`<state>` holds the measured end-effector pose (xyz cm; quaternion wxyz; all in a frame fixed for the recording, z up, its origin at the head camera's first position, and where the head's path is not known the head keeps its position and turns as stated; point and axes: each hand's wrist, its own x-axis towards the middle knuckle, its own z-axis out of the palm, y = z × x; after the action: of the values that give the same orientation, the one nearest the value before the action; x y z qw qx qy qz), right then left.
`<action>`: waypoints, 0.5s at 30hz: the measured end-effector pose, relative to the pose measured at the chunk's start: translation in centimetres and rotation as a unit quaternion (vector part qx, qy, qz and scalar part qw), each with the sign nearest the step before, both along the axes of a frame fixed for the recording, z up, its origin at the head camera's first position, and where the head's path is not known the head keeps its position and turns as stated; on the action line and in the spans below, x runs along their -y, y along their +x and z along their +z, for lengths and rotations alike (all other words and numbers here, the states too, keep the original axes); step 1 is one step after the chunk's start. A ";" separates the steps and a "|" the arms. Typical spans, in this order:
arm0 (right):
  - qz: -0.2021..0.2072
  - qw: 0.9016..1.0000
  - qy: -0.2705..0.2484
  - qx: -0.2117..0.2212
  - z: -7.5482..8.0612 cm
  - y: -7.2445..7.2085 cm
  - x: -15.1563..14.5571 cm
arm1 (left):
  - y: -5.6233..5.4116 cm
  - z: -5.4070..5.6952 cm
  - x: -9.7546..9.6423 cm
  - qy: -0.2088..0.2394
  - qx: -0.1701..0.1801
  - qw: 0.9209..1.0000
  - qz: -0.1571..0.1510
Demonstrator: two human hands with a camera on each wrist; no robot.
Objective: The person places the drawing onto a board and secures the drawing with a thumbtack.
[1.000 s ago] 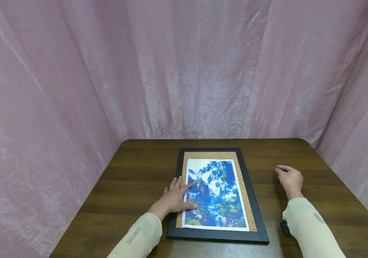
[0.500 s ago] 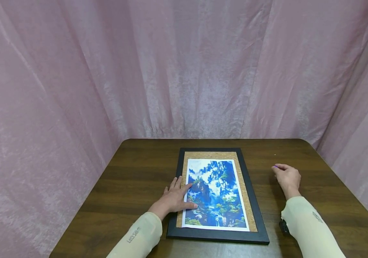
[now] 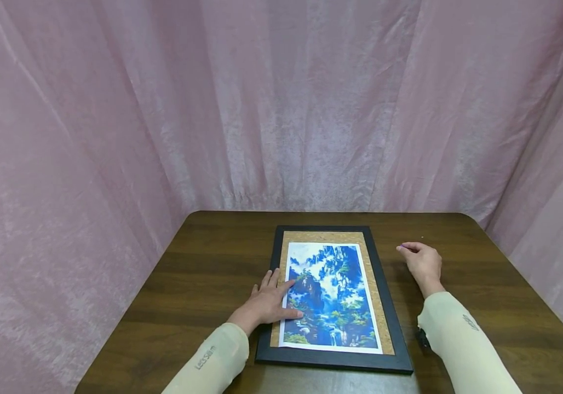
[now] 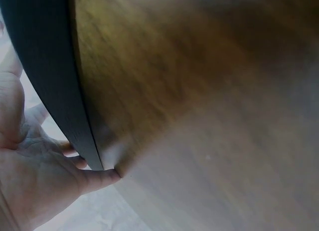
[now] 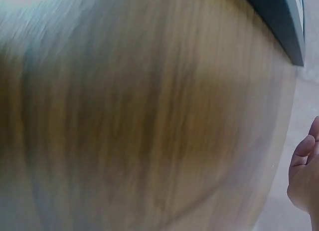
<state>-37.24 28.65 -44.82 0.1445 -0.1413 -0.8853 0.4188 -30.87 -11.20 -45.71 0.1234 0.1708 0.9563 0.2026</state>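
A printed landscape picture (image 3: 333, 295) in blue and green lies on a cork board (image 3: 326, 237) with a black frame (image 3: 389, 312). My left hand (image 3: 264, 306) rests with spread fingers across the frame's left side, its thumb and index finger touching the sheet. In the left wrist view that hand (image 4: 42, 166) reaches around the dark frame edge (image 4: 50, 56). Right of the frame, above the table, my right hand (image 3: 424, 265) pinches a small purple object (image 3: 404, 246), mostly covered by the fingertips. The right wrist view shows only part of this hand (image 5: 306, 171); the purple object is hidden there.
The brown wooden table (image 3: 202, 273) extends on both sides of the frame. A tiny pale speck (image 3: 421, 237) lies on it behind my right hand. Pink curtains (image 3: 281, 109) hang behind the table and at both sides.
My right hand has moved left and slightly away from me, toward the frame, and the purple object has come into sight at its fingertips. The left hand and the picture have stayed put.
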 end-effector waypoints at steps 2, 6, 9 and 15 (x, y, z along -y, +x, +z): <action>0.006 1.000 0.001 0.000 0.0 -0.2 0.4 | 0.0 0.0 -0.1 0.000 0.001 1.000 0.000; 0.016 1.000 -0.001 -0.006 0.1 -0.5 1.1 | 0.1 0.1 -0.2 -0.002 0.003 1.000 0.000; 0.022 1.000 -0.011 -0.010 0.2 -0.6 1.7 | 0.1 0.1 -0.3 -0.002 0.003 1.000 0.000; 0.029 0.999 -0.020 -0.010 0.2 -1.1 2.6 | 0.2 0.1 -0.4 -0.002 0.001 1.000 -0.003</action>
<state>-38.33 26.05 -44.59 0.1380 -0.1141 -0.8788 0.4423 -30.71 -10.78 -45.57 0.1250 0.1735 0.9560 0.2008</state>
